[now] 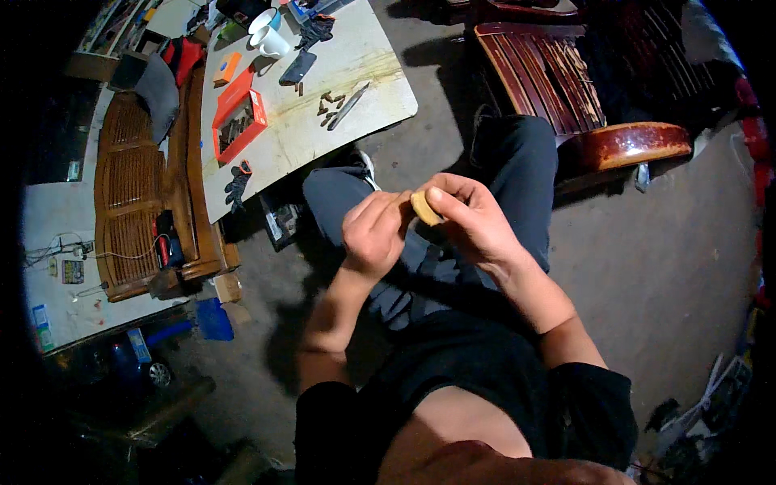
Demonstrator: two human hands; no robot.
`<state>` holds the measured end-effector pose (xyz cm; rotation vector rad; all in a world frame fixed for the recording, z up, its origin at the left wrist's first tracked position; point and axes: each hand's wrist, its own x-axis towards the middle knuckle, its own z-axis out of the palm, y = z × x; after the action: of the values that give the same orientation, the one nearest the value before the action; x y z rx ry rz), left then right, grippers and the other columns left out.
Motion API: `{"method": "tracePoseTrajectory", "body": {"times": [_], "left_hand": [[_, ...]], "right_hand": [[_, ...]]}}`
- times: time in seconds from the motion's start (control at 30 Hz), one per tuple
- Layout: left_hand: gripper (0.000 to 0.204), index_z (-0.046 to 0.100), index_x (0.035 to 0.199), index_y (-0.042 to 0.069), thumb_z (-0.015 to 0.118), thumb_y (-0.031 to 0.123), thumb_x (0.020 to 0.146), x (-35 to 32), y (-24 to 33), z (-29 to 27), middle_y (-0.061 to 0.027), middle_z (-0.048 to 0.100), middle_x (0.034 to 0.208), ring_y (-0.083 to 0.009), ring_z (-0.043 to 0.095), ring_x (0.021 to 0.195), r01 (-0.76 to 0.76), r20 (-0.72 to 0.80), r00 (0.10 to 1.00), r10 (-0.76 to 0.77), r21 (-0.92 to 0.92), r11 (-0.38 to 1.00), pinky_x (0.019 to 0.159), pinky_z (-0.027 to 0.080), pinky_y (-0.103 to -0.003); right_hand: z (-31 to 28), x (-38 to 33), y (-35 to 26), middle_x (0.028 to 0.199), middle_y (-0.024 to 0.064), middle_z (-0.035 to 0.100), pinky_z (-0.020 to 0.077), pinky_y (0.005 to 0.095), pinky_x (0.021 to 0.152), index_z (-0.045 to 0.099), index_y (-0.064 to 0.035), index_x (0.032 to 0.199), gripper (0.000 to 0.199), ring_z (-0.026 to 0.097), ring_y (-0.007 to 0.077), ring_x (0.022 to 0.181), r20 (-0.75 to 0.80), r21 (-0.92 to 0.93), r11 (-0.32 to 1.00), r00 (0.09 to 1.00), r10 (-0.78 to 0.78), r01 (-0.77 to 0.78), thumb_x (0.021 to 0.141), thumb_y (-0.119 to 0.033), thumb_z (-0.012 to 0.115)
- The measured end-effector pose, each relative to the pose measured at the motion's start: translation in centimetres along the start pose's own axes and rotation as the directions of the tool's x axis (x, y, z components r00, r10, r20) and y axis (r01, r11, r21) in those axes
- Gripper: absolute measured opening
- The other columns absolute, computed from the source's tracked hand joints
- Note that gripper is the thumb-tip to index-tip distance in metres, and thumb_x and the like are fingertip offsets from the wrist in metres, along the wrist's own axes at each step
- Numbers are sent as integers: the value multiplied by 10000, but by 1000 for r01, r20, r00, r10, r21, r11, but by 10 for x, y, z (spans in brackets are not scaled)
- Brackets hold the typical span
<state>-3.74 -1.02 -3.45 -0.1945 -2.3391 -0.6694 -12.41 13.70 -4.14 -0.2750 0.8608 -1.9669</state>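
I sit with both hands raised over my lap. My right hand pinches a small tan wooden piece between thumb and fingers. My left hand is curled against the same piece from the left, its fingers closed at the piece's edge; whether it holds a tool is hidden. My dark trousers lie beneath the hands.
A low white table ahead carries an open orange box, a white mug, a dark flat case, a knife-like tool and small wooden bits. A wooden chair stands right, a slatted wooden bench left.
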Motion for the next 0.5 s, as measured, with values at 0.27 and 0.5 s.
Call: {"method": "tracePoseTrajectory", "body": {"times": [0.27, 0.5], "left_hand": [[159, 639, 948, -60, 646, 87, 888, 4, 10, -8, -123, 630, 768, -211, 630, 671, 177, 68, 984, -167, -523, 834, 600, 489, -268], [131, 625, 880, -47, 652, 81, 875, 6, 15, -11, -125, 607, 738, -236, 614, 638, 163, 94, 987, -132, -553, 817, 568, 468, -293]], "right_hand": [[2, -21, -12, 967, 54, 620, 476, 262, 806, 621, 23, 1106, 347, 578, 109, 870, 224, -213, 901, 916, -332, 378, 805, -97, 745], [5, -19, -13, 964, 72, 617, 471, 265, 786, 646, 33, 1064, 280, 576, 118, 848, 257, -254, 855, 884, -390, 451, 806, -40, 727]]}}
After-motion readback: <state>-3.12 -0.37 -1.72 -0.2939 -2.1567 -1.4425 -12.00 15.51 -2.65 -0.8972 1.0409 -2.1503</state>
